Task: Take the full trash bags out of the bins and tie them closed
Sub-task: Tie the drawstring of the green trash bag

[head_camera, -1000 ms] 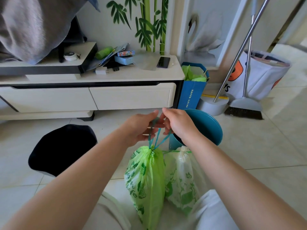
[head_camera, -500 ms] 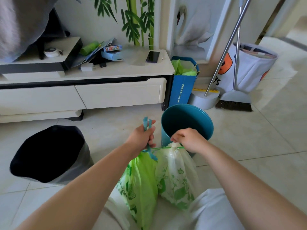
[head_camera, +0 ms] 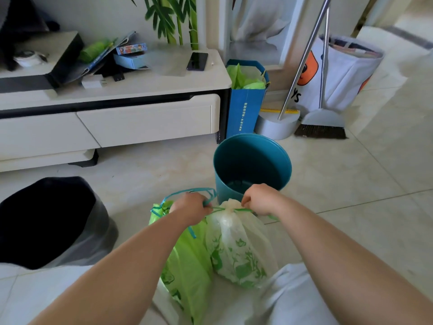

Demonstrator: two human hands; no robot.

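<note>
Soft daylight fills the room, brightest at the upper right where the floor tiles (head_camera: 386, 160) wash out pale, and shadows fall faint under the cabinet (head_camera: 117, 127) and beside the teal bin (head_camera: 251, 160). The black-lined bin (head_camera: 46, 219) on the left reads as a featureless dark patch. Straight lines bow toward the edges, the broom handle (head_camera: 304, 57) leans, and the shelf clutter looks slightly smeared.

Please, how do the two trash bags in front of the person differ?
The green bag is solid bright green; the pale bag is whitish and translucent. The green bag lies nearer the left hand, its blue drawstring looped loose; the pale bag's neck is cinched, cords pulled by both hands, right hand included. Both carry green prints.
</note>
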